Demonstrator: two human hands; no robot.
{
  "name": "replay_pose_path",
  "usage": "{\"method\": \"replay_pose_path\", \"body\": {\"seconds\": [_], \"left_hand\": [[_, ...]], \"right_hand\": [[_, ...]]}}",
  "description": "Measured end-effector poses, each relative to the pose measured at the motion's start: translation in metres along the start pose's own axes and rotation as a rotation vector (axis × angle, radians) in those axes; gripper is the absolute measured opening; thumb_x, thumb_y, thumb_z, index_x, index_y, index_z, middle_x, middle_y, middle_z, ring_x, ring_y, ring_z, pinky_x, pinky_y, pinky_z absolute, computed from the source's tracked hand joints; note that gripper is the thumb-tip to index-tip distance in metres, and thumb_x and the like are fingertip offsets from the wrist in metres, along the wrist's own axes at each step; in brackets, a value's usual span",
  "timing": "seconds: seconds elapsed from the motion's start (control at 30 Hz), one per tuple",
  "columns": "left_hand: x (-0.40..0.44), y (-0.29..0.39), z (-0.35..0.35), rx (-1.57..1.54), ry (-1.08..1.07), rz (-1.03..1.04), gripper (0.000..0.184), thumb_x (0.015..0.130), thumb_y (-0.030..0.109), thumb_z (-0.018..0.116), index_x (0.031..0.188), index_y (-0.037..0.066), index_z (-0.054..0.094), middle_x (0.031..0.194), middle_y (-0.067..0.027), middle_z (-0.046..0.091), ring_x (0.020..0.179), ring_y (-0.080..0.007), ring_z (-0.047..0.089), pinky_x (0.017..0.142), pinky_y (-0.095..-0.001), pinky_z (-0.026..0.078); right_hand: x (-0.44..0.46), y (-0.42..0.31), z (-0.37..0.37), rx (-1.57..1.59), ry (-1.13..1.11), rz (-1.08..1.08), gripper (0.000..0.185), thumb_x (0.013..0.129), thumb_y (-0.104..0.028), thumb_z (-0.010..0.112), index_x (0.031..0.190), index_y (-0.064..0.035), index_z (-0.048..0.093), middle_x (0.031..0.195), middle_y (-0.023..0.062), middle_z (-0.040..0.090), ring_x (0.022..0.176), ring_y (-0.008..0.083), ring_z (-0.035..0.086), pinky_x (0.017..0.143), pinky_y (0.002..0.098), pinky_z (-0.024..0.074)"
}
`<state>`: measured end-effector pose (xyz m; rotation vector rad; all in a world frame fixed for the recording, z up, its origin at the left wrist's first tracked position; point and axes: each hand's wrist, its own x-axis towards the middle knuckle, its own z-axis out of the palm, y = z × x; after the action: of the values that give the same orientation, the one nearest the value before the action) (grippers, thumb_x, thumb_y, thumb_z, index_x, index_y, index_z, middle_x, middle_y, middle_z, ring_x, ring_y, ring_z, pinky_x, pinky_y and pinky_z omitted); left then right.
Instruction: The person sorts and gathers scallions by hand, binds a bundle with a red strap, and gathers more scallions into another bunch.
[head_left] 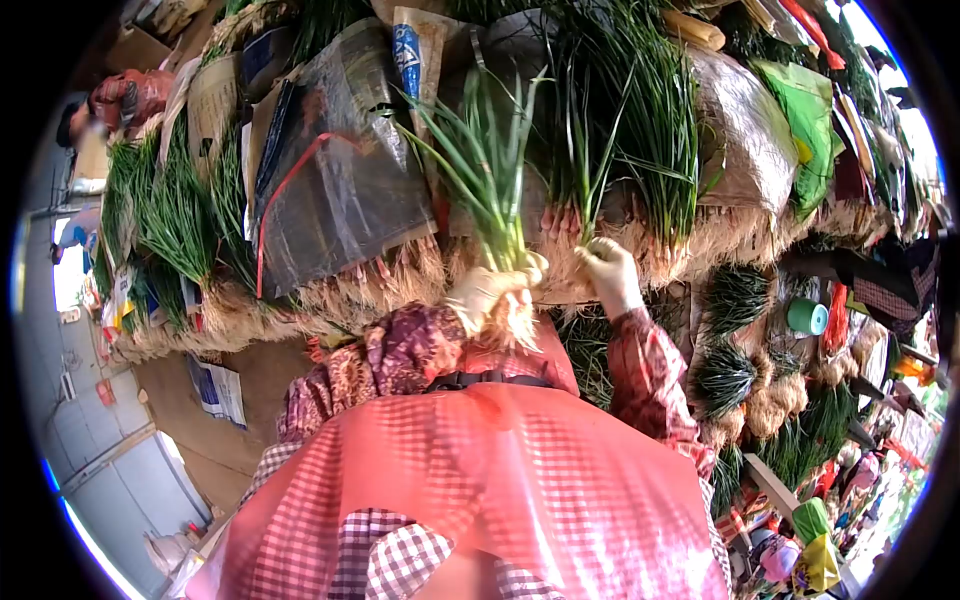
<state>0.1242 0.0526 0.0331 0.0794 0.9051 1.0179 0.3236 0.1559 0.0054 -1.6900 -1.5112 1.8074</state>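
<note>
My left hand (pixel 488 292), in a pale glove, is closed around a bunch of scallions (pixel 500 205). Their green leaves point away from me, and the whitish roots (pixel 512 328) hang below the fist toward my apron. To the right, my gloved right hand (pixel 610 272) is pinched on the lower end of a single scallion (pixel 590 195) at the front of the pile. Just beyond both hands lie rows of more scallions (pixel 665 170), roots facing me.
Plastic sheeting (pixel 345 170) covers part of the pile on the left. More bundles (pixel 728 385) lie at right, near a teal roll (pixel 807 317) and red ties (pixel 836 318). Another person (pixel 130 100) is at the far left. My red apron (pixel 480 480) fills the foreground.
</note>
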Motion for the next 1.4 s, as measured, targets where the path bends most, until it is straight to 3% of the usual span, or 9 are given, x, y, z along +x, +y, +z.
{"method": "replay_pose_path", "body": {"seconds": [0.17,0.7,0.8,0.87,0.93,1.0,1.07,1.2,1.4], "left_hand": [[0.009,-0.011,0.012,0.165,0.264,-0.088,0.014,0.083,0.01,0.068,0.092,0.0,0.067,0.066,-0.0052,0.063,0.048,-0.0097,0.055,0.04,-0.0232,0.041],[-0.035,0.009,-0.002,0.026,-0.02,-0.147,0.02,0.084,0.002,0.06,0.103,0.004,0.056,0.091,-0.0099,0.063,0.073,-0.0152,0.061,0.06,-0.0284,0.052],[-0.041,0.014,-0.024,-0.013,-0.131,-0.122,0.013,0.085,0.001,0.058,0.098,0.003,0.058,0.091,-0.0097,0.063,0.07,-0.0127,0.061,0.059,-0.0258,0.053],[-0.056,0.019,-0.04,-0.049,-0.045,-0.065,0.013,0.085,0.001,0.057,0.098,0.003,0.058,0.093,-0.0101,0.063,0.07,-0.0134,0.061,0.06,-0.0291,0.053],[-0.06,0.02,-0.05,-0.118,-0.037,-0.041,0.016,0.087,0.003,0.056,0.103,0.003,0.058,0.092,-0.0103,0.063,0.071,-0.0142,0.061,0.062,-0.0292,0.052],[-0.058,0.019,-0.052,-0.162,-0.032,-0.073,0.021,0.088,0.006,0.056,0.109,0.004,0.056,0.094,-0.0098,0.062,0.075,-0.0162,0.064,0.062,-0.0316,0.054],[-0.048,0.006,-0.06,-0.332,-0.174,-0.117,0.024,0.089,0.01,0.056,0.111,0.001,0.056,0.093,-0.0081,0.063,0.075,-0.0158,0.065,0.065,-0.0344,0.056],[-0.048,0.002,-0.033,-0.368,-0.087,-0.282,0.026,0.09,0.014,0.055,0.109,-0.004,0.055,0.076,-0.0076,0.062,0.06,-0.0163,0.059,0.059,-0.034,0.052],[-0.044,-0.011,-0.053,-0.583,-0.313,-0.165,0.025,0.09,0.011,0.054,0.114,0.005,0.051,0.082,-0.0023,0.055,0.064,-0.01,0.051,0.063,-0.0283,0.047]], "right_hand": [[-0.036,-0.036,0.026,0.297,-0.085,-0.006,0.022,0.089,-0.021,0.064,0.095,-0.0005,0.06,0.082,0.0074,0.065,0.061,0.0117,0.061,0.053,0.0231,0.0512],[-0.056,-0.04,0.022,0.246,-0.306,0.091,0.016,0.089,-0.016,0.058,0.095,-0.0024,0.063,0.069,0.002,0.062,0.049,0.0051,0.05,0.04,0.0185,0.0369],[-0.065,-0.026,-0.007,0.332,0.091,0.026,0.015,0.086,-0.014,0.061,0.095,-0.0024,0.064,0.071,0.002,0.063,0.048,0.0067,0.052,0.04,0.0197,0.0401],[-0.074,0.003,-0.047,0.148,0.026,0.111,0.017,0.09,-0.017,0.057,0.087,-0.0018,0.064,0.062,0.0016,0.059,0.044,0.007,0.049,0.037,0.0198,0.0397],[-0.087,0.049,-0.061,-0.668,-0.676,0.154,0.018,0.093,-0.017,0.049,0.095,-0.0075,0.064,0.075,0.0039,0.065,0.061,0.0174,0.061,0.052,0.0286,0.0527],[-0.09,0.044,-0.051,-1.26,-0.929,0.037,0.022,0.094,-0.022,0.048,0.104,-0.0095,0.063,0.087,0.0059,0.067,0.078,0.0219,0.066,0.066,0.0326,0.0566],[-0.062,0.037,-0.038,-0.834,-0.658,0.214,0.031,0.093,-0.03,0.051,0.111,-0.0072,0.061,0.093,0.0077,0.066,0.088,0.0196,0.064,0.076,0.0306,0.0533],[-0.029,-0.021,0.057,0.336,-0.374,-0.08,0.028,0.092,-0.03,0.056,0.104,-0.0064,0.063,0.09,-0.0002,0.065,0.073,0.0048,0.056,0.06,0.021,0.0444],[-0.026,-0.047,0.051,0.463,-0.228,0.018,0.016,0.09,-0.023,0.06,0.095,-0.0069,0.063,0.075,-0.0016,0.061,0.054,0.0033,0.045,0.047,0.0189,0.0375]]}}
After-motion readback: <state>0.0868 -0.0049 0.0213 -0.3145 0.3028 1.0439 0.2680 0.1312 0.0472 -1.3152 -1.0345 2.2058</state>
